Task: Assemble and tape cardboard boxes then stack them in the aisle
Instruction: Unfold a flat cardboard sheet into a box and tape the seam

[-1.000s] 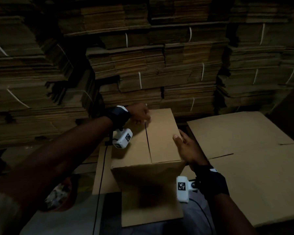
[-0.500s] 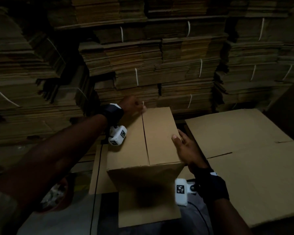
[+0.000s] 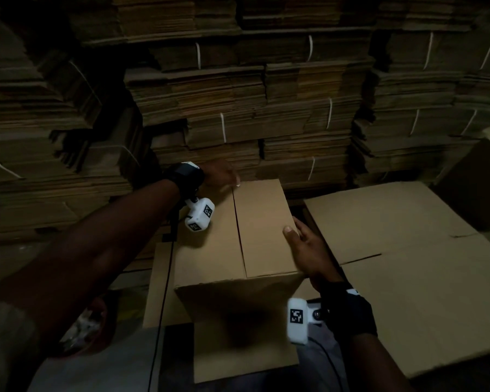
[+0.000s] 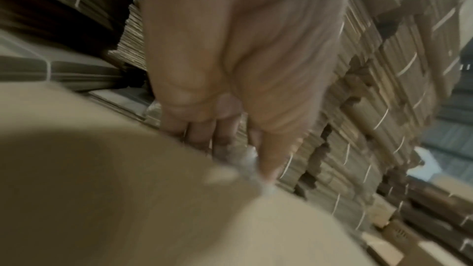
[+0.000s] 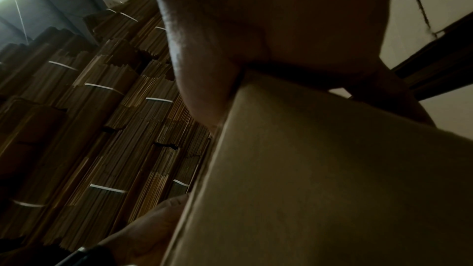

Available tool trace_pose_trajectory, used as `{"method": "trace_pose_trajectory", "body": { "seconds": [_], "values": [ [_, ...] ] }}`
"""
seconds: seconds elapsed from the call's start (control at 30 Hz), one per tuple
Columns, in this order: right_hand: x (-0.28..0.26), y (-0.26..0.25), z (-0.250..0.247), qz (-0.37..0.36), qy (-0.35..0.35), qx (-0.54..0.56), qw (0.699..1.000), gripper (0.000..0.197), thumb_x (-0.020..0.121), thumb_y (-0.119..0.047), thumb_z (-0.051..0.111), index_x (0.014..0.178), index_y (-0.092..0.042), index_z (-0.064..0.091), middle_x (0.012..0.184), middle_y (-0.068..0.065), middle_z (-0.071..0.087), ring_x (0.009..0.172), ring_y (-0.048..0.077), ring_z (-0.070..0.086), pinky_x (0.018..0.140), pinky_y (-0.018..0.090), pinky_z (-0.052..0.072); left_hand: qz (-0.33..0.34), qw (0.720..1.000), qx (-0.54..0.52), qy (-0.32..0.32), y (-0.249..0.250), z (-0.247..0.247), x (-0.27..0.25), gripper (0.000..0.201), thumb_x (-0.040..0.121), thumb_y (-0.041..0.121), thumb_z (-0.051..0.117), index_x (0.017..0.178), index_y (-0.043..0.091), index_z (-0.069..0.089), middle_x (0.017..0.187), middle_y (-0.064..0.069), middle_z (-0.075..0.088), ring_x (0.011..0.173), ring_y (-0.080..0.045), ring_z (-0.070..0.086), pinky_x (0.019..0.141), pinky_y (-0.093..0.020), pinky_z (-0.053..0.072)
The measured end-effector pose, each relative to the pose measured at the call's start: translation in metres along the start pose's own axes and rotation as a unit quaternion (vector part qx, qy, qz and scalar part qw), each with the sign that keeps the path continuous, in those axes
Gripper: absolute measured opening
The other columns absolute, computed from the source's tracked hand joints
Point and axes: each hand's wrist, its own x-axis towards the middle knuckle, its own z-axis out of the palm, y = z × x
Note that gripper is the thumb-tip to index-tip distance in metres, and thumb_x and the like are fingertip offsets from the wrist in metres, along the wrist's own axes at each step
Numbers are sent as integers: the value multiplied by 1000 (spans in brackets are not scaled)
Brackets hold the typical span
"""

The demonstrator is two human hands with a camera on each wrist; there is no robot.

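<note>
A brown cardboard box (image 3: 263, 230) stands upright in front of me, its two top flaps folded shut along a centre seam. My left hand (image 3: 221, 176) reaches over the far edge at the seam. In the left wrist view its fingers (image 4: 204, 128) curl down behind the edge and the thumb pinches a crinkled, clear strip of tape (image 4: 243, 159) against the box (image 4: 128, 189). My right hand (image 3: 309, 250) grips the box's right edge, thumb on top and fingers down the side. The right wrist view shows that palm (image 5: 281, 17) against the box wall (image 5: 332, 179).
Tall stacks of strapped flat cardboard (image 3: 238, 108) wall off the back and left. Large flattened sheets (image 3: 408, 250) lie to the right, with a dark box (image 3: 478, 188) beyond them. A flat sheet (image 3: 161, 278) lies under the box. A dim reddish round thing (image 3: 88, 329) sits at the lower left.
My left hand has slid from the top flap back to the far edge at the seam. My right hand keeps its hold on the box's right edge.
</note>
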Motion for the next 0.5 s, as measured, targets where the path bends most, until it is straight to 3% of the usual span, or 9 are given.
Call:
{"method": "trace_pose_trajectory", "body": {
  "seconds": [0.07, 0.13, 0.17, 0.23, 0.3, 0.37, 0.43, 0.5],
  "values": [
    [0, -1, 1, 0, 3, -1, 1000, 48, 99, -53, 57, 145, -42, 49, 131, -8, 65, 116, 12, 64, 104, 49, 52, 4, 1000, 7, 16, 0, -3, 4, 10, 92, 9, 70, 100, 4, 73, 106, -12, 72, 91, -19, 63, 71, -24, 50],
    [0, -1, 1, -2, 5, -1, 1000, 42, 100, -50, 56, 141, -43, 52, 128, -10, 66, 115, 11, 64, 103, 47, 52, -10, 998, 11, 65, -1, -5, 9, 5, 91, 1, 67, 88, 3, 71, 92, -17, 68, 86, -29, 65, 55, -23, 51],
    [-1, -2, 1, -5, 5, 5, 1000, 37, 101, -47, 56, 138, -45, 55, 126, -11, 67, 115, 11, 65, 102, 46, 53, -18, 995, 28, 90, -2, -5, 10, 9, 91, 1, 64, 84, 1, 70, 91, -21, 68, 86, -33, 67, 56, -27, 51],
    [-1, -1, 1, -3, 2, 10, 1000, 35, 102, -45, 55, 137, -44, 56, 125, -12, 67, 116, 11, 64, 103, 44, 52, -34, 989, 66, 126, -7, -3, 14, 13, 92, 5, 64, 90, -6, 71, 99, -26, 70, 96, -39, 67, 74, -38, 52],
    [-2, -2, 1, 0, 4, 5, 1000, 41, 101, -47, 55, 142, -41, 52, 129, -12, 64, 119, 11, 61, 105, 43, 50, -54, 984, 67, 157, -11, -1, 12, 17, 93, 5, 64, 95, -11, 70, 104, -27, 70, 100, -39, 67, 79, -42, 50],
    [-1, -1, 2, 7, 14, 1, 1000, 48, 100, -49, 56, 146, -39, 49, 132, -11, 62, 121, 13, 59, 105, 44, 49, -58, 980, 37, 187, -17, -3, 11, 20, 93, 11, 66, 80, -4, 68, 94, -27, 70, 93, -38, 69, 68, -37, 47],
    [-1, -2, 2, 9, 19, -1, 1000, 50, 100, -49, 56, 148, -38, 47, 133, -9, 61, 121, 13, 59, 106, 44, 49, -37, 975, -11, 219, -19, -9, 10, 31, 93, 18, 68, 65, 7, 60, 85, -27, 68, 85, -36, 68, 64, -31, 39],
    [0, -3, 3, 9, 21, -3, 1000, 52, 100, -49, 56, 149, -36, 46, 136, -9, 59, 123, 14, 57, 107, 46, 48, 11, 971, -61, 231, -12, -14, -1, 25, 95, 18, 65, 74, 5, 64, 80, -19, 65, 79, -28, 62, 66, -29, 39]
  ]
}}
